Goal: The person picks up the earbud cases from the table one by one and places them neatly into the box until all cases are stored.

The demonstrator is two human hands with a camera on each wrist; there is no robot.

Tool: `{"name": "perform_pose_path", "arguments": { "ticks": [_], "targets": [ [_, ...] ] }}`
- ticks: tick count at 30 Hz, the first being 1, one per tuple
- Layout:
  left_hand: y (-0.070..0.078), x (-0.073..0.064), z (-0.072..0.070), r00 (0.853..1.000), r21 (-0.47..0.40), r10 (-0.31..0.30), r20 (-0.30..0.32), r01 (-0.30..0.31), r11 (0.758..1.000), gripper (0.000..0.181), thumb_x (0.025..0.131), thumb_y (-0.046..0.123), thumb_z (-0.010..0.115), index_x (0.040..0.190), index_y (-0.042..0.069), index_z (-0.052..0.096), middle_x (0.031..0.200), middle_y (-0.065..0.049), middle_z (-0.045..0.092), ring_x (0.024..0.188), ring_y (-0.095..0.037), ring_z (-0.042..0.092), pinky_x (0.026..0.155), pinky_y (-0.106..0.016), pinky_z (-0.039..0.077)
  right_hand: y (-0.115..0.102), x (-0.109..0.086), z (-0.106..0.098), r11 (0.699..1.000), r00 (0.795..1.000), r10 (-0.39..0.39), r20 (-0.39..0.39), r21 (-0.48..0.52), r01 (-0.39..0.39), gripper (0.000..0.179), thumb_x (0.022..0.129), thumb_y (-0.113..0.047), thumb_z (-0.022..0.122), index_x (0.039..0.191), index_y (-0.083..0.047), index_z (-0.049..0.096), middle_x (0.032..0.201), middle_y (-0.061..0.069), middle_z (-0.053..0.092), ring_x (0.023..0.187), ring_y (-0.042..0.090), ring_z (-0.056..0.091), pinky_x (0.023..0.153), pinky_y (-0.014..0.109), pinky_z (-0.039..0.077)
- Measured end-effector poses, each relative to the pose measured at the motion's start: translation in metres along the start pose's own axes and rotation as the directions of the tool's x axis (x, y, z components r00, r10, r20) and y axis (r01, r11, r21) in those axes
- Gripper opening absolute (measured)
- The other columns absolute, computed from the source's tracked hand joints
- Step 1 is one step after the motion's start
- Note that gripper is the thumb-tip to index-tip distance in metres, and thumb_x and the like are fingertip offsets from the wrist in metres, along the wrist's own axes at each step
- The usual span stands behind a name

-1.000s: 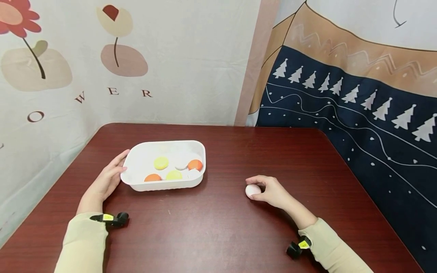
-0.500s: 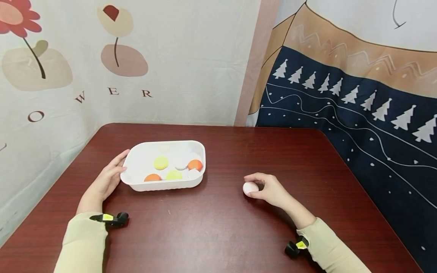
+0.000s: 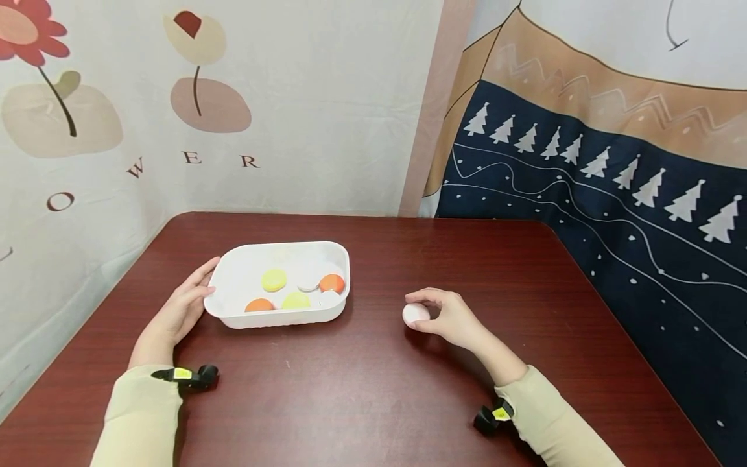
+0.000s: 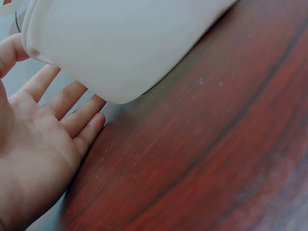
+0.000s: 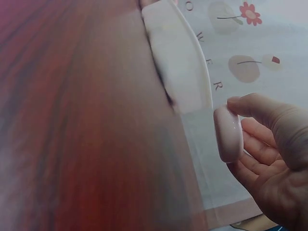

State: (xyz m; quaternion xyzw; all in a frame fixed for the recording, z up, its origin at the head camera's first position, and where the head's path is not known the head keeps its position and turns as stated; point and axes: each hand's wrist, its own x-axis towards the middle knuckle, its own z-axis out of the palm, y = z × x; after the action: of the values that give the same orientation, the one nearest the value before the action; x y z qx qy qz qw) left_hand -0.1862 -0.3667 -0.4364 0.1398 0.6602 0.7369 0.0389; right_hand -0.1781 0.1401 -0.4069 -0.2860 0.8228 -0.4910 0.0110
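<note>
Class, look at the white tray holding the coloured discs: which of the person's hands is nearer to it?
Left. The left hand rests against the white tray at its left end, fingers straight along its wall. The right hand is off to the tray's right, apart from it, pinching a white disc.

Right hand [image 5: 274,163] pinching pale pink round disc [image 5: 228,133] w/ fingertips, above dark red wooden tabletop [image 5: 82,134]; white plastic tray [image 5: 175,72] beyond.

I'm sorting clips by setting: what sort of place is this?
Probably a staged indoor corner, not a workshop: a dark red wooden table, printed fabric backdrops on both walls, and a white plastic tray of coloured discs.
</note>
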Motion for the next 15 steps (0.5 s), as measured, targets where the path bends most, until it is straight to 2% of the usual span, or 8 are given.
{"name": "perform_pose_path", "arguments": {
  "ticks": [7,15],
  "targets": [
    [-0.001,0.0,-0.001,1.0,-0.002,0.008,0.005,-0.007,1.0,0.061,0.1,0.002,0.036,0.154,0.005,0.007,0.156,-0.008,0.004,0.134,-0.002,0.019,0.1,-0.014,0.024,-0.011,0.014,0.006,0.999,0.999,-0.025,-0.026,0.022,0.025,0.041,0.074,-0.002,0.08,0.114,-0.003,0.069,0.112,0.004,0.066,0.101,0.019,0.061,0.083,0.036,0.05],
    [0.0,0.0,0.0,1.0,-0.001,0.004,-0.001,-0.004,1.0,0.062,0.1,0.002,0.037,0.154,0.007,0.008,0.156,-0.009,0.004,0.135,-0.002,0.018,0.1,-0.013,0.023,-0.025,0.031,0.017,0.995,0.996,-0.069,-0.057,0.062,0.072,0.039,0.075,-0.004,0.08,0.112,-0.004,0.07,0.11,0.009,0.066,0.098,0.019,0.061,0.082,0.04,0.051]
  ]
}}
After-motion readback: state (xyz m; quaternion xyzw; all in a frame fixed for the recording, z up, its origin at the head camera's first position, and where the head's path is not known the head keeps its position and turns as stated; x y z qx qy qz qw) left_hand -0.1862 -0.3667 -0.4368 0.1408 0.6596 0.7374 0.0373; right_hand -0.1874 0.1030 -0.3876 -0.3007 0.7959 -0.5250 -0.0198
